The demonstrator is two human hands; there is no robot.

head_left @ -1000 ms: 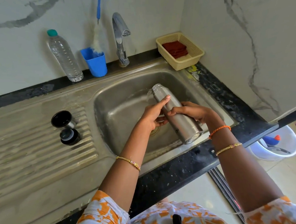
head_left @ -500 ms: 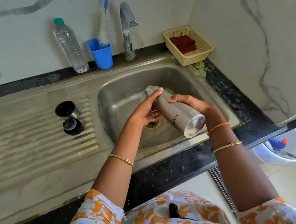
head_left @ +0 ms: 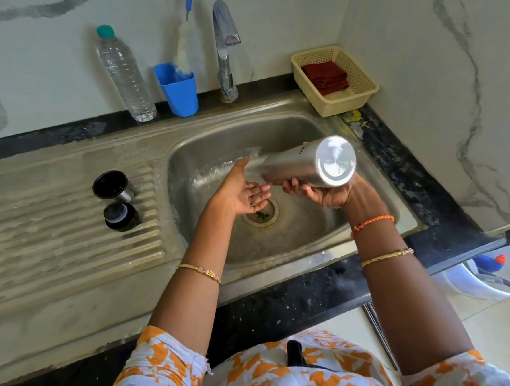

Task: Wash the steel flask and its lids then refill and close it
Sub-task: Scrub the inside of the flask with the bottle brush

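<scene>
The steel flask (head_left: 303,166) lies almost level over the sink basin (head_left: 309,228), its round base turned toward me and its mouth pointing left. My right hand (head_left: 319,193) grips it from below near the base. My left hand (head_left: 241,190) is open, palm up, at the flask's mouth end, its thumb against the blurred neck. Water seems to splash there. On the ribbed drainboard (head_left: 56,234) to the left stand the steel cup lid (head_left: 113,186) with a black inside and the black inner stopper (head_left: 121,216).
A tap (head_left: 225,45) rises behind the basin, not running. Along the back wall stand a clear water bottle (head_left: 124,75) and a blue cup (head_left: 178,90) holding a bottle brush. A yellow basket (head_left: 336,80) with a red cloth sits at right. A white bucket (head_left: 497,276) stands on the floor.
The flask swung round and rose, so its base now faces me and the mouth points left. My left hand let go of the body and opened at the mouth.
</scene>
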